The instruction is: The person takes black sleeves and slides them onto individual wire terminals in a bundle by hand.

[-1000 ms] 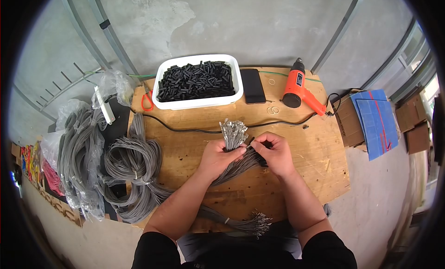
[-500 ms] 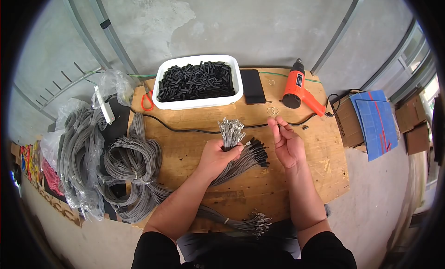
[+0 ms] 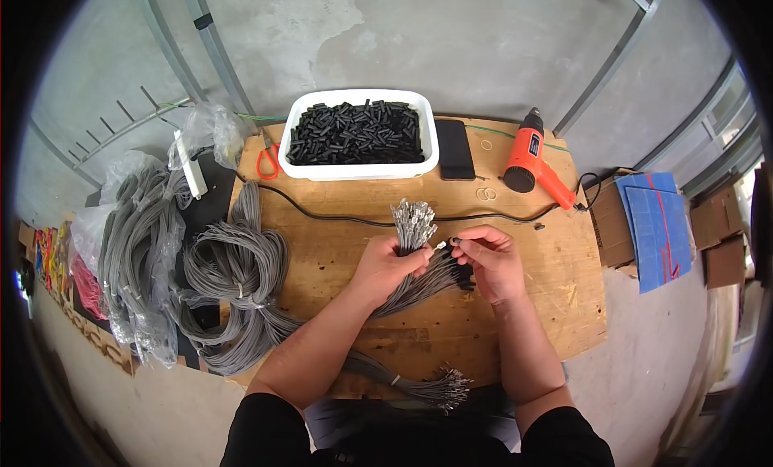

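Left hand (image 3: 385, 266) closed round the wire bundle (image 3: 414, 225), right hand (image 3: 494, 266) fingertips pinching a black sleeve (image 3: 456, 241) just right of it, axis roughly sideways, facing the lone terminal (image 3: 440, 245) jutting from bundle's right.

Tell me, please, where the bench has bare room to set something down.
The bench is barest between its right edge and the right hand, below the orange heat gun. A smaller patch lies between the coiled grey wires and the left hand. Crowded: far left, with wire bundles and plastic bags.
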